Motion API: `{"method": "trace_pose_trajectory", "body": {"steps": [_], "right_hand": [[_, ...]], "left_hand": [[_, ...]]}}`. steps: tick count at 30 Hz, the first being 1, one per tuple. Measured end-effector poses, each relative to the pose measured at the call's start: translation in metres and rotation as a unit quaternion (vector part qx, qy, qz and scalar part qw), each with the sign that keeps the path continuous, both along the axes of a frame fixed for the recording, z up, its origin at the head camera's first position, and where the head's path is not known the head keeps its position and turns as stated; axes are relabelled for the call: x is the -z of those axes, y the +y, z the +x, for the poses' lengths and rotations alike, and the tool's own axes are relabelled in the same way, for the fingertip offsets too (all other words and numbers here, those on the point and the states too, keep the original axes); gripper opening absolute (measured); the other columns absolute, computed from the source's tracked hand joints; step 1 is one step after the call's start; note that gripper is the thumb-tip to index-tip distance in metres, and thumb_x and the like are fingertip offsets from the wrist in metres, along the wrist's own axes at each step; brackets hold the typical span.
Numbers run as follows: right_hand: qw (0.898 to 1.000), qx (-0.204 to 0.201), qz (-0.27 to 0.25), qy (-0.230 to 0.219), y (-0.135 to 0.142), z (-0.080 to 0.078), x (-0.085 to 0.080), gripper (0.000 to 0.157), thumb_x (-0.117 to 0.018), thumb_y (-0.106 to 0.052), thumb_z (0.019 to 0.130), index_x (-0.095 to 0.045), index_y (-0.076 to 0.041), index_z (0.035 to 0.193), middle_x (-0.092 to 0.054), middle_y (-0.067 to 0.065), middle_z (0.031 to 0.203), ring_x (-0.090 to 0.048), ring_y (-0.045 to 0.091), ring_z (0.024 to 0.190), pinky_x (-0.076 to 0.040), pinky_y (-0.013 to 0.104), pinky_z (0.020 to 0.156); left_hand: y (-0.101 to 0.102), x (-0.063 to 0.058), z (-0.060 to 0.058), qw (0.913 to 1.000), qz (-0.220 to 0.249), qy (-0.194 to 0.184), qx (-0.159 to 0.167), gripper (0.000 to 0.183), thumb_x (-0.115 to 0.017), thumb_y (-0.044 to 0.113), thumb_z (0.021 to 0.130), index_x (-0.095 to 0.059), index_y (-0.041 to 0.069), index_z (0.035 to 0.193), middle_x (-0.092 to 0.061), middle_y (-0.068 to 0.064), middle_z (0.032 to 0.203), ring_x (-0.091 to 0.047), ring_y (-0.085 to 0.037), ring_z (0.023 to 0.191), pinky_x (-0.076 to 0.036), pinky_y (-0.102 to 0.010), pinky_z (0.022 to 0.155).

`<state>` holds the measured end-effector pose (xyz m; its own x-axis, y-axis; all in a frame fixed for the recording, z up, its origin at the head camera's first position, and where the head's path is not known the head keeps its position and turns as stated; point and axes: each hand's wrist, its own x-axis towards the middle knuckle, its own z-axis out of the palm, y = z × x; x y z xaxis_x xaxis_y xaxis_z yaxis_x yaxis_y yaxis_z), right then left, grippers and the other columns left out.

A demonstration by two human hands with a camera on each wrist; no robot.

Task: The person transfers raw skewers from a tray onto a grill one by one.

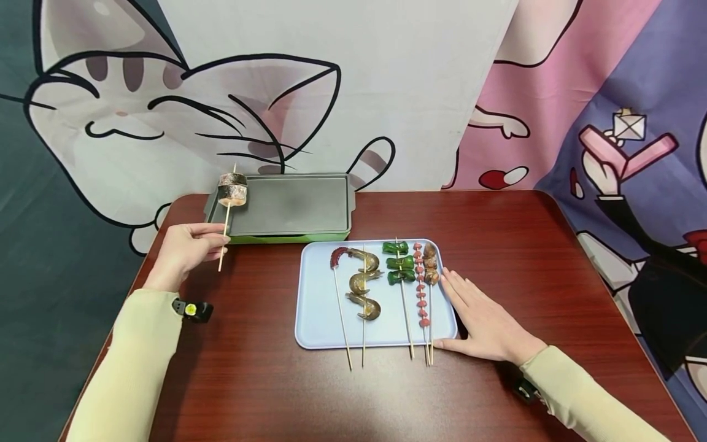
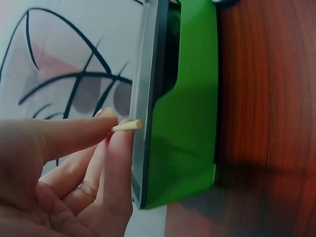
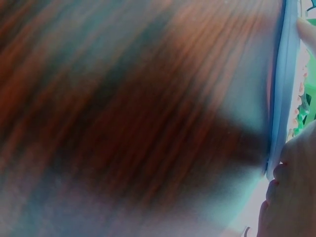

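Note:
My left hand [image 1: 190, 248] pinches the stick of a skewer with chunks of what looks like fish [image 1: 232, 189], dark-skinned and pale inside. It is held upright in front of the left end of a grill [image 1: 298, 205] with a grey flat plate and green base. In the left wrist view, the stick's end [image 2: 129, 126] pokes out between thumb and fingers. My right hand [image 1: 486, 319] lies with straight fingers against the right edge of a light blue tray [image 1: 320, 339]. On that tray are shrimp [image 1: 361, 283], green pepper [image 1: 400, 263], small red pieces [image 1: 421, 288] and brown balls [image 1: 430, 264], all skewered.
A dark red tentacle skewer [image 1: 338, 256] lies at the tray's left side, and several sticks overhang its front rim. The grill stands at the back left of the brown wooden table [image 1: 497, 227], close to a cartoon-printed cloth [image 1: 420, 92].

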<state>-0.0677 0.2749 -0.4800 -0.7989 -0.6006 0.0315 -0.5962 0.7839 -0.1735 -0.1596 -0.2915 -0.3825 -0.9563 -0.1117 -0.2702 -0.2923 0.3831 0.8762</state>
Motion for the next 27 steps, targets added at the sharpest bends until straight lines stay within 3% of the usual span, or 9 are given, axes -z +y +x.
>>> {"method": "trace_pose_trajectory", "body": {"steps": [9,22,27], "right_hand": [[1.0,0.005,0.001,-0.003,0.0,0.001,-0.001,0.12,-0.058,-0.082,0.082,-0.023,0.002,0.16,-0.019,0.017,0.166,-0.019,0.032,0.152,-0.024,0.048,0.122],[1.0,-0.006,-0.009,0.012,0.0,0.0,0.002,0.12,-0.06,-0.081,0.082,-0.024,0.004,0.159,-0.021,0.019,0.165,-0.02,0.033,0.151,-0.023,0.048,0.122],[1.0,-0.007,-0.011,0.016,0.0,-0.001,0.002,0.12,-0.062,-0.08,0.082,-0.025,0.005,0.158,-0.021,0.02,0.165,-0.022,0.035,0.151,-0.025,0.051,0.121]], "left_hand": [[-0.009,0.007,-0.007,0.9994,-0.022,-0.026,0.011,0.043,-0.069,0.006,0.097,-0.059,-0.008,0.136,-0.073,0.001,0.09,-0.073,-0.009,0.077,-0.062,-0.029,0.075],[-0.014,0.01,-0.011,0.9985,-0.044,-0.031,0.005,0.043,-0.069,0.006,0.096,-0.06,-0.008,0.135,-0.074,-0.007,0.096,-0.072,-0.008,0.074,-0.062,-0.025,0.07],[-0.014,0.006,-0.008,0.9964,-0.083,-0.012,0.007,0.047,-0.073,0.014,0.094,-0.062,-0.005,0.136,-0.074,-0.012,0.101,-0.073,-0.011,0.078,-0.062,-0.027,0.07]]}}
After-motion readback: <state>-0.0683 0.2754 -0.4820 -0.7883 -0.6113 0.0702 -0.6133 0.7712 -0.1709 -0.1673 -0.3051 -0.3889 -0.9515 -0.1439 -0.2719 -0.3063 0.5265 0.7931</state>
